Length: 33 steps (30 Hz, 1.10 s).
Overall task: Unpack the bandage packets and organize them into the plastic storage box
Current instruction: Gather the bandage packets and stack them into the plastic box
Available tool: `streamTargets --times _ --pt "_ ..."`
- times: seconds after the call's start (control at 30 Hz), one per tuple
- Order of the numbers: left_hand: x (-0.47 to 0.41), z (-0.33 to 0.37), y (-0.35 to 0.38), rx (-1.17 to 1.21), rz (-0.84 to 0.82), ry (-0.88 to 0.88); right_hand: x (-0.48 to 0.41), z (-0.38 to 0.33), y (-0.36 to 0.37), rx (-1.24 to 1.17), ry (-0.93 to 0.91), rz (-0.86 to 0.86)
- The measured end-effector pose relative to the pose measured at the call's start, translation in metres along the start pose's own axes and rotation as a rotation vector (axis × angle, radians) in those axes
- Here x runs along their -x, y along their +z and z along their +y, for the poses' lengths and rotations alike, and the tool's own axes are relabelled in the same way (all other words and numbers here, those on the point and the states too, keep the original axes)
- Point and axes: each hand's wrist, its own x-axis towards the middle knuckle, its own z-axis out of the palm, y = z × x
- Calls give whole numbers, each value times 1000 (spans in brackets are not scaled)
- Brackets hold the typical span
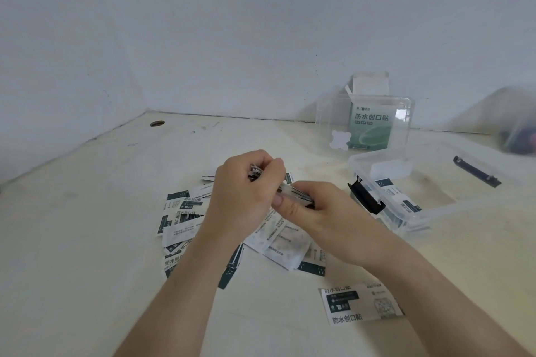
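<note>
Bandage packets point(293, 192), one held stack, long axis far-left to near-right, left hand point(240, 197) and right hand point(322, 211) fingers curled pinching it, one plastic storage box point(412, 219) just right.

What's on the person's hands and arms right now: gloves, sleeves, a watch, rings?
Nothing worn shows. The left hand and right hand are bare, with no gloves or rings. Both forearms are bare down to the bottom edge of the frame, with no sleeves, watch or bands in view.
</note>
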Motion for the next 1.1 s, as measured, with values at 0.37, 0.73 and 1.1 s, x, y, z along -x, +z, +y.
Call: streamTargets --times 0.37,0.73,1.1 --pt "-7 -9 -3 -107 54 -135 3 -6 7 -602 307 159" --pt "-16 13 -10 64 115 -163 3 -33 -5 -575 193 149" --pt "-15 52 23 135 172 66 28 -46 -50 -941 335 -8"
